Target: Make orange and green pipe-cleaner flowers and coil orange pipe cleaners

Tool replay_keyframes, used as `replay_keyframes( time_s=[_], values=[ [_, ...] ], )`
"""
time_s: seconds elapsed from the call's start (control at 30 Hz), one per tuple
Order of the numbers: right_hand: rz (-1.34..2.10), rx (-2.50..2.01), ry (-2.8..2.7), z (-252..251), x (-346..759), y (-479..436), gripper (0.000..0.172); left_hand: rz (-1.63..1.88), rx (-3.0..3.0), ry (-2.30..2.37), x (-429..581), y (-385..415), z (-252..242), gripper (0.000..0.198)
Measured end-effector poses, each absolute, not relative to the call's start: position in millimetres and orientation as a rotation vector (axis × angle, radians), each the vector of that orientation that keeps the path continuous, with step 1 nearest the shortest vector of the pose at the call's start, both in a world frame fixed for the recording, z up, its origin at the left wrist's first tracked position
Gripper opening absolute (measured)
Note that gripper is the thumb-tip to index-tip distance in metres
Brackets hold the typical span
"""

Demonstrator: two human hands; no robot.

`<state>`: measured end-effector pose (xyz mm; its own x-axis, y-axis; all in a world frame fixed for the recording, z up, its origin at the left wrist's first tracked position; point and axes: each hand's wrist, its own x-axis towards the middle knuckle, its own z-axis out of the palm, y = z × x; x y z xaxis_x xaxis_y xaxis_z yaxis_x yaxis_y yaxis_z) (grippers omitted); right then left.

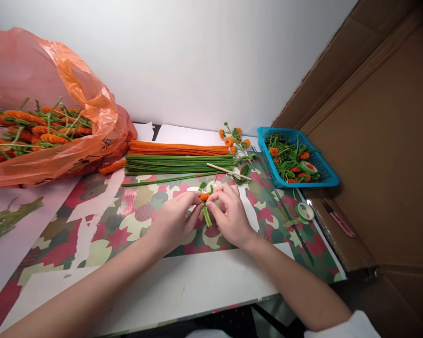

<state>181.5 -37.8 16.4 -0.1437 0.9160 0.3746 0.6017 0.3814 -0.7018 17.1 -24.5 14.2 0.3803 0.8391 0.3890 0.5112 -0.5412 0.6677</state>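
Note:
My left hand [176, 218] and my right hand [229, 213] meet over the patterned table cover [127, 220]. Both pinch a small pipe-cleaner flower [205, 204] with an orange head and a green stem that hangs down between my fingers. Just beyond my hands lie a bundle of green pipe cleaners [178, 164] and a bundle of orange pipe cleaners [176, 148]. A thin wooden stick [227, 171] rests across the green bundle's right end.
An orange plastic bag [56, 117] full of finished orange flowers sits at the left. A blue basket [298, 157] with flower parts stands at the right, beside a finished flower sprig [234, 138]. Green tape roll [305, 211], a pink cutter [338, 219], cardboard wall [380, 141] on the right.

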Motion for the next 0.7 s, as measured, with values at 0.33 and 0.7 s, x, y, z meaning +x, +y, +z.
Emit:
replay_keyframes(
  time_s=[0.33,0.7],
  values=[
    [0.435,-1.489,-1.652,16.3,177.0,-38.8,0.015,1.134,1.962,1.170,23.8,-25.3,12.6,0.014],
    [0.092,-1.040,-1.918,10.7,185.0,-36.8,0.015,1.012,0.548,0.921,23.5,-17.0,17.1,0.028]
  ],
)
